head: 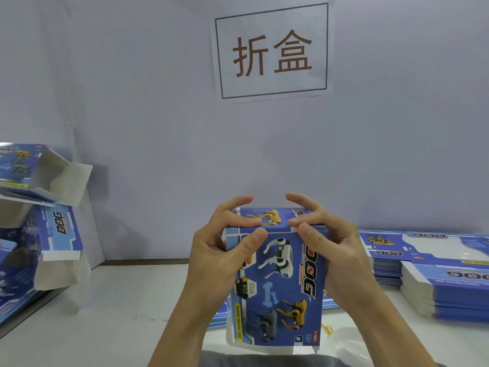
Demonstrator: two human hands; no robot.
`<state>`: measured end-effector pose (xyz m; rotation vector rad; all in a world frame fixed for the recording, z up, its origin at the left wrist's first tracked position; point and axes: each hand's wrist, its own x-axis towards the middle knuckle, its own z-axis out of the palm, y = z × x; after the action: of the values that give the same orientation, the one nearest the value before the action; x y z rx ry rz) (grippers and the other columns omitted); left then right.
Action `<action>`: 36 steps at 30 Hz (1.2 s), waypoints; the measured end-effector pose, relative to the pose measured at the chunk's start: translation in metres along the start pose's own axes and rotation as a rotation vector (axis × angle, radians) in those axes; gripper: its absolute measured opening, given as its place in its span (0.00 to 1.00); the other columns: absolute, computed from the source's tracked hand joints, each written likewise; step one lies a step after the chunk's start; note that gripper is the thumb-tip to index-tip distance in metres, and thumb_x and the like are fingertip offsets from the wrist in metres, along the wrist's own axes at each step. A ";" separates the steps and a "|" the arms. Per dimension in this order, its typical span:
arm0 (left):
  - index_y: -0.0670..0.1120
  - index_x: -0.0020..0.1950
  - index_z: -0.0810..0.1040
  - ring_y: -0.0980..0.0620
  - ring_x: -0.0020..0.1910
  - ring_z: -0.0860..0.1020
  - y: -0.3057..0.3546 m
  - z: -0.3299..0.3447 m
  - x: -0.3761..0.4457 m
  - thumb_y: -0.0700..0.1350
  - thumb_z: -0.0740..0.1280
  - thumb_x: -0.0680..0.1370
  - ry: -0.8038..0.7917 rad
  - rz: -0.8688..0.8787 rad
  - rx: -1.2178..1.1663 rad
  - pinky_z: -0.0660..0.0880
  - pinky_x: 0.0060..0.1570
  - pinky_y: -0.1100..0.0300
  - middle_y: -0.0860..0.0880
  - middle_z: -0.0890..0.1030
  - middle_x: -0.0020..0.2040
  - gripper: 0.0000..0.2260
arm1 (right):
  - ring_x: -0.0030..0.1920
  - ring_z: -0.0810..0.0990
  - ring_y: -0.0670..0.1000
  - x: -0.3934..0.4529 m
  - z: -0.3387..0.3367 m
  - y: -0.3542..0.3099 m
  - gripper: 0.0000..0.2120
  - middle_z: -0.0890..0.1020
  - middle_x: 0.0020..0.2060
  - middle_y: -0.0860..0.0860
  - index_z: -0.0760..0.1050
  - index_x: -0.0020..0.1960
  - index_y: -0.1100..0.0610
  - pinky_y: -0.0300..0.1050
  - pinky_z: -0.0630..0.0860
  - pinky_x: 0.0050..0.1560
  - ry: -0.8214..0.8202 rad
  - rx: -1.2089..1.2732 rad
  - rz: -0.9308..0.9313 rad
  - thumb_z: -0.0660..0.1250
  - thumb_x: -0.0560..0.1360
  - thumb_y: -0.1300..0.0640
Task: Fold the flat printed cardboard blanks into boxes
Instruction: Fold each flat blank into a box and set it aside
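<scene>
A blue printed box (277, 290) with robot dogs and the word DOG stands upright in front of me, held above the white table (105, 300). My left hand (222, 250) grips its upper left side, thumb on the front face and fingers curled over the top flap. My right hand (330, 247) grips the upper right side the same way, thumb pressing near the top fold. The fingertips of both hands nearly meet over the closed top flap (270, 217).
Stacks of flat blue blanks (436, 274) lie on the table at the right. Folded boxes with open flaps (45, 197) are piled at the left. A paper sign (272, 51) hangs on the wall behind. More blanks lie under the held box.
</scene>
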<state>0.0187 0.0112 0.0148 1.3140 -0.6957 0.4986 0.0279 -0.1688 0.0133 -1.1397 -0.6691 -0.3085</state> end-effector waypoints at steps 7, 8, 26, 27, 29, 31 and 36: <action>0.56 0.46 0.84 0.48 0.65 0.77 0.000 0.002 0.002 0.56 0.76 0.72 0.022 0.009 0.139 0.82 0.49 0.46 0.59 0.76 0.67 0.07 | 0.57 0.83 0.56 0.000 0.001 -0.001 0.08 0.79 0.64 0.50 0.85 0.43 0.54 0.48 0.83 0.43 0.068 -0.099 -0.049 0.77 0.69 0.50; 0.57 0.48 0.84 0.48 0.65 0.77 0.001 0.002 0.002 0.56 0.77 0.70 0.015 -0.001 0.160 0.83 0.49 0.46 0.60 0.74 0.68 0.09 | 0.57 0.83 0.55 0.000 0.002 -0.001 0.05 0.79 0.64 0.49 0.85 0.43 0.54 0.47 0.83 0.43 0.076 -0.117 -0.060 0.75 0.71 0.53; 0.59 0.45 0.77 0.49 0.41 0.85 -0.008 -0.013 0.013 0.61 0.73 0.66 0.473 0.038 0.039 0.82 0.34 0.53 0.51 0.84 0.43 0.12 | 0.68 0.72 0.41 0.001 0.011 -0.013 0.22 0.75 0.66 0.38 0.74 0.65 0.37 0.47 0.70 0.67 0.174 -0.515 -0.153 0.69 0.72 0.46; 0.59 0.46 0.75 0.49 0.41 0.84 -0.009 -0.018 0.014 0.62 0.72 0.66 0.531 0.013 -0.021 0.82 0.36 0.50 0.51 0.84 0.43 0.13 | 0.66 0.73 0.40 0.001 0.011 -0.013 0.21 0.75 0.65 0.39 0.74 0.64 0.38 0.39 0.69 0.64 0.217 -0.569 -0.158 0.71 0.72 0.48; 0.58 0.47 0.73 0.49 0.43 0.83 -0.012 -0.027 0.016 0.60 0.72 0.68 0.657 -0.012 -0.137 0.81 0.41 0.49 0.51 0.83 0.43 0.14 | 0.56 0.75 0.42 0.002 0.011 -0.010 0.15 0.77 0.57 0.45 0.77 0.59 0.42 0.29 0.68 0.54 0.293 -0.683 -0.171 0.73 0.75 0.54; 0.56 0.50 0.71 0.52 0.44 0.85 -0.015 -0.035 0.017 0.58 0.72 0.72 0.817 -0.023 -0.249 0.83 0.39 0.52 0.51 0.84 0.46 0.13 | 0.41 0.75 0.46 0.004 0.014 -0.009 0.07 0.79 0.42 0.45 0.81 0.50 0.47 0.37 0.71 0.44 0.283 -0.706 -0.115 0.72 0.76 0.59; 0.55 0.55 0.66 0.50 0.49 0.84 -0.026 -0.041 0.015 0.63 0.68 0.77 1.179 -0.218 -0.227 0.82 0.50 0.44 0.48 0.79 0.58 0.18 | 0.32 0.82 0.49 -0.001 0.024 -0.004 0.24 0.86 0.38 0.50 0.83 0.47 0.57 0.45 0.75 0.40 -0.256 -0.812 0.540 0.58 0.81 0.40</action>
<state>0.0547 0.0455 0.0030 0.6708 0.3637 0.8579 0.0170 -0.1484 0.0220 -2.1068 -0.4271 0.0513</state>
